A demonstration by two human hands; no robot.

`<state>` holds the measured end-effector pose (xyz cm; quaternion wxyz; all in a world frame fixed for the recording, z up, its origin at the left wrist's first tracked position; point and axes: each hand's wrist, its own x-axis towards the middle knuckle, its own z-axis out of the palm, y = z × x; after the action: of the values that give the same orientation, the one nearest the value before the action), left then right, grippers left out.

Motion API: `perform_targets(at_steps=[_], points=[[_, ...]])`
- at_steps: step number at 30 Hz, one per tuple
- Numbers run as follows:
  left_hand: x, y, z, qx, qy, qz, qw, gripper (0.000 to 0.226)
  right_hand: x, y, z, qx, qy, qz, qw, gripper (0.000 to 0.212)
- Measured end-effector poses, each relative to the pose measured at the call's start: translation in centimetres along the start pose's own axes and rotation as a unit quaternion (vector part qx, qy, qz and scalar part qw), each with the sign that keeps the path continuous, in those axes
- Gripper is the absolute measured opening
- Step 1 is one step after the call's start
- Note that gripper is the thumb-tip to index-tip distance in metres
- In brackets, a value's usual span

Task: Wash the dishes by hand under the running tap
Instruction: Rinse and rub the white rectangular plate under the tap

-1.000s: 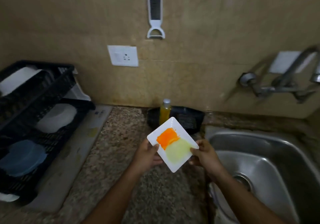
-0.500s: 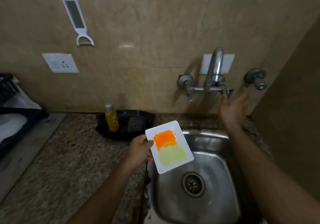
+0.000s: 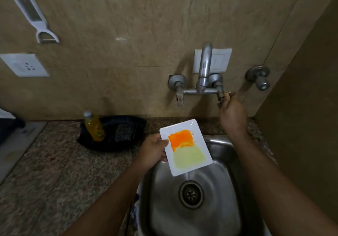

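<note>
right hand (image 3: 232, 115) now gripping tap handle (image 3: 221, 95)

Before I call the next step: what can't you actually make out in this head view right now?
- Right tap handle: hidden under the right hand.
- Water flow: none visible from the spout; a thin stream could be missed.
- Plate underside: faces away; left hand covers its edge.
- Bottle label: blurred.
- Sink front: cut off by the bottom edge.

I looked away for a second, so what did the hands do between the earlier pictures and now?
The right hand let go of the white plate, reached up to the wall and now grips the tap's right handle. The plate moved from above the counter to over the sink. The left hand holds the plate's edge as before, orange and pale smears still on it. No water runs yet.
</note>
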<state>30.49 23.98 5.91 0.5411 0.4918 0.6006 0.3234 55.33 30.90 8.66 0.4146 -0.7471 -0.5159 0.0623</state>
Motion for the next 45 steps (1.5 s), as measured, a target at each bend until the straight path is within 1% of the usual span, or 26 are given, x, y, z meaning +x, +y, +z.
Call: perform_targets(at_steps=[4,10,13,16,18,20,23,25,27,30,33,34,35,37,39,41,42,43,44,45], points=[[0.9,-0.2,0.8,0.011,-0.015,0.004,1.0,0.019,0.1,0.1,0.2,0.043,-0.001,0.014,0.999,0.046],[1.9,-0.9,1.8,0.029,-0.042,0.007,0.999,0.024,-0.2,-0.1,0.2,0.086,-0.013,0.035,0.996,0.034],[2.3,-1.1,2.0,0.026,-0.049,0.007,0.998,0.022,-0.7,-0.3,-0.4,0.123,-0.026,0.037,0.991,0.031],[2.8,-1.1,2.2,0.029,-0.051,0.01,0.998,0.02,-3.1,0.5,-0.8,0.104,-0.05,0.046,0.992,0.033],[3.4,-1.3,2.3,0.027,-0.041,0.015,0.999,0.018,-5.7,1.3,-0.5,0.083,-0.043,0.046,0.995,0.035],[4.1,-1.6,2.6,0.051,-0.02,0.034,0.998,0.017,-8.3,2.2,0.4,0.06,-0.037,-0.002,0.997,0.038],[4.8,-1.6,3.3,0.085,-0.013,0.057,0.995,0.017,-10.8,3.2,1.6,-0.006,-0.074,-0.091,0.993,0.052],[5.1,-1.4,3.9,0.082,-0.015,0.063,0.995,0.014,-11.2,3.8,1.7,-0.092,-0.103,-0.152,0.979,0.061],[5.3,-1.6,4.5,0.077,-0.034,0.067,0.994,0.013,-11.0,4.0,1.9,-0.153,-0.144,-0.181,0.961,0.067],[5.8,-2.0,5.2,0.032,-0.057,0.056,0.996,0.023,-11.7,3.5,2.8,-0.162,-0.235,-0.195,0.938,0.074],[6.0,-1.8,5.5,0.009,-0.051,0.047,0.998,0.02,-14.2,3.5,3.4,-0.165,-0.305,-0.283,0.895,0.079],[6.1,-2.0,5.5,0.011,-0.046,0.047,0.998,0.02,-14.4,3.6,3.0,-0.155,-0.319,-0.297,0.887,0.081],[6.1,-2.1,5.4,0.015,-0.048,0.048,0.998,0.021,-14.2,3.8,2.6,-0.156,-0.325,-0.3,0.883,0.082],[6.1,-2.1,5.3,0.025,-0.05,0.044,0.997,0.023,-13.2,3.8,2.3,-0.187,-0.306,-0.292,0.886,0.082],[6.3,-1.6,5.5,0.028,-0.034,0.049,0.998,0.022,-13.2,3.2,2.7,-0.18,-0.308,-0.276,0.892,0.081],[6.3,-1.1,5.6,0.017,0.002,0.061,0.998,0.02,-14.5,3.0,2.9,-0.143,-0.347,-0.301,0.877,0.081],[6.4,-0.9,5.5,0.016,0.016,0.074,0.997,0.019,-15.0,3.4,2.8,-0.136,-0.356,-0.323,0.866,0.08],[6.4,-0.8,5.3,0.027,0.025,0.089,0.995,0.019,-15.0,4.0,2.5,-0.146,-0.348,-0.336,0.863,0.08],[6.3,-0.8,5.3,0.043,0.023,0.099,0.994,0.019,-14.4,4.6,2.2,-0.158,-0.333,-0.322,0.872,0.079],[6.2,-0.6,5.5,0.061,0.017,0.098,0.993,0.021,-13.5,4.9,2.2,-0.169,-0.311,-0.289,0.89,0.078]])
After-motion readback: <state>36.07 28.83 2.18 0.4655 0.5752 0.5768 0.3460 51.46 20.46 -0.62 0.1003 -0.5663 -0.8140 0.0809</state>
